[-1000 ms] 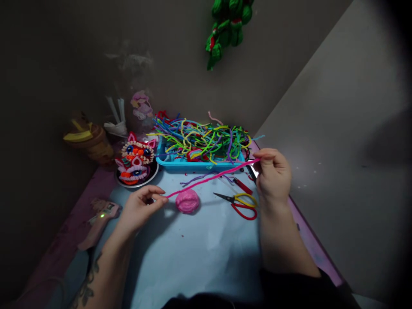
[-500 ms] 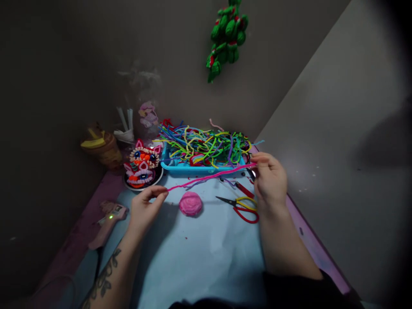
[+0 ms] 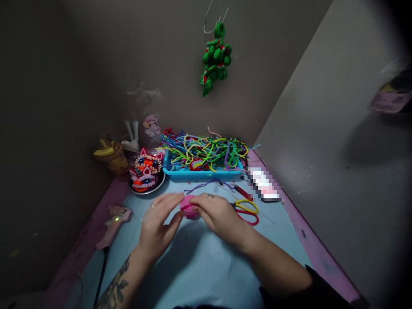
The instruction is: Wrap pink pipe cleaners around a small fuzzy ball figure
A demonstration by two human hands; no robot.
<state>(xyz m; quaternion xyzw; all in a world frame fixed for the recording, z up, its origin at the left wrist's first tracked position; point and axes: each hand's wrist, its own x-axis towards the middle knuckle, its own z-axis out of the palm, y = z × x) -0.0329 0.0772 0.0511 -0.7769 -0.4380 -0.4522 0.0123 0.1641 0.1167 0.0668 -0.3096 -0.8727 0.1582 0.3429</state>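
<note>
A pink ball of wound yarn-like strand sits between my two hands, over the middle of the blue table cover. My left hand curves around its left side, with fingertips and thumb touching it. On the other side, my right hand pinches at the ball with thumb and fingers. A darker pink strip shows on the ball's face, but my fingers partly cover it. Scissors with one yellow and one red handle lie just right of my right hand, their blades hidden behind it.
A blue tray heaped with colourful fuzzy strands stands at the back. Left of it, a round dish holds animal-face pieces. A glue gun with a lit green light lies left. A red-handled tool and a phone lie right.
My hands have come together at the pink ball; before, they were apart with a bright pink strand stretched between them. The phone, hidden behind my right hand before, now shows.
</note>
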